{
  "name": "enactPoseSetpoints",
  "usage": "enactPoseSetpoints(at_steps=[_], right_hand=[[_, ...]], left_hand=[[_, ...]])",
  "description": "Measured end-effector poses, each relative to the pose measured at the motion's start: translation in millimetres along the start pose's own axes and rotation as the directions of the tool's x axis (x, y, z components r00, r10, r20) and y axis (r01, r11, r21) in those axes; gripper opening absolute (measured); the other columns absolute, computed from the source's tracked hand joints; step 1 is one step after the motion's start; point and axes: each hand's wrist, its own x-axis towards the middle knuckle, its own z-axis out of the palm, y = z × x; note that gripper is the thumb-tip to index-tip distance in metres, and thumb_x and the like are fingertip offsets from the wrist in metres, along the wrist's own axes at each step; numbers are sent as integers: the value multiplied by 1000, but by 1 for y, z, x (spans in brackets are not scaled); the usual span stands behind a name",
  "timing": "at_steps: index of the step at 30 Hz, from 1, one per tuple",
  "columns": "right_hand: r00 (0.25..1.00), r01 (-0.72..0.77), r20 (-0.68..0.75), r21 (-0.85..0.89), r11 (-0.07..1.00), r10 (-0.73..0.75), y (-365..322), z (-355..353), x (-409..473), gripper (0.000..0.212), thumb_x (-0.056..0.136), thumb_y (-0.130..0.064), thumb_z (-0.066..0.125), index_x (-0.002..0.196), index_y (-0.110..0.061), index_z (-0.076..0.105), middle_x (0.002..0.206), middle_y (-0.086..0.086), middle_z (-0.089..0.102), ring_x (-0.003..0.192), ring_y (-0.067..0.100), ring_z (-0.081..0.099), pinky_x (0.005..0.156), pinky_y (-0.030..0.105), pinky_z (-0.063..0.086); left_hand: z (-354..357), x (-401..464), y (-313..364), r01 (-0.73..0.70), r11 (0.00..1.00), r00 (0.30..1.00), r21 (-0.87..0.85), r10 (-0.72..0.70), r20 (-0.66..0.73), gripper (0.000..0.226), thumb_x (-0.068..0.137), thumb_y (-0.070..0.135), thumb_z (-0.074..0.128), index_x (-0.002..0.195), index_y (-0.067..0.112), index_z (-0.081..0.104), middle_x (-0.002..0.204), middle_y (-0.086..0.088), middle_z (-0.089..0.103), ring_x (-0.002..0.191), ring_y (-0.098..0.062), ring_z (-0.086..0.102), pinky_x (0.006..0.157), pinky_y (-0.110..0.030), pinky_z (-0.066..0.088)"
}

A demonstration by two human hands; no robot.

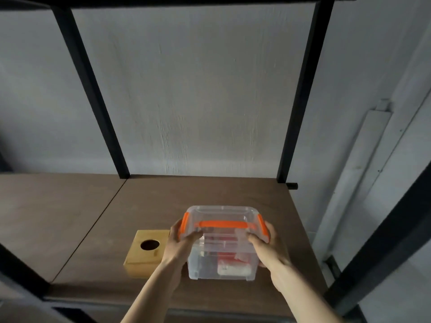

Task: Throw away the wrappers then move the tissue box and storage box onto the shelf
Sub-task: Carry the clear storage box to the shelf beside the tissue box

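Gripping the clear plastic storage box with orange handle and latches (221, 243) from both sides, the person is holding it over the brown wooden shelf board (144, 206); whether its base is touching the board cannot be told. The left hand (180, 241) is pressing against the box's left side, its fingers (194, 235) curling over the rim just under the left orange latch. The right hand (265, 245) is mirroring this on the box's right side, fingers (253, 238) wrapping over the rim below the right latch, so both hands are closed firmly around the box. Red and white contents are showing dimly through the box's front wall, too blurred to identify. Just left of the box, partly behind the left wrist, the square light-wood tissue box with a round dark hole in its top (147, 251) is sitting flat on the same board. Behind the box, two black metal shelf posts (300, 101) are rising from the board's rear edge against the pale grey wall (193, 89).
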Motion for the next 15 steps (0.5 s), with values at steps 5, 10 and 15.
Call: enactPoseSetpoints(at_steps=[5,10,15], right_hand=[[999,27,-23,-129,991,-30,15,15,15,71,88,-29,78,147,-30,39,135,1,57,107,16,62,77,33,59],[999,-6,-52,-276,961,-9,35,28,24,81,82,-33,84,147,-27,36,142,5,48,126,26,58,102,52,56],[997,-33,-76,-380,924,4,44,31,24,82,84,-35,81,148,-20,33,141,9,53,128,29,57,105,49,53]], left_hand=[[0,24,-20,9,995,1000,101,-11,11,72,79,14,76,143,29,47,119,1,64,100,-15,62,78,-33,51],[-3,49,-50,-3,979,996,206,-15,87,82,64,27,85,138,34,49,120,5,68,106,-16,68,88,-39,58],[-3,61,-64,-81,948,995,307,62,73,94,57,43,82,142,26,46,117,3,66,103,-16,68,87,-45,60]])
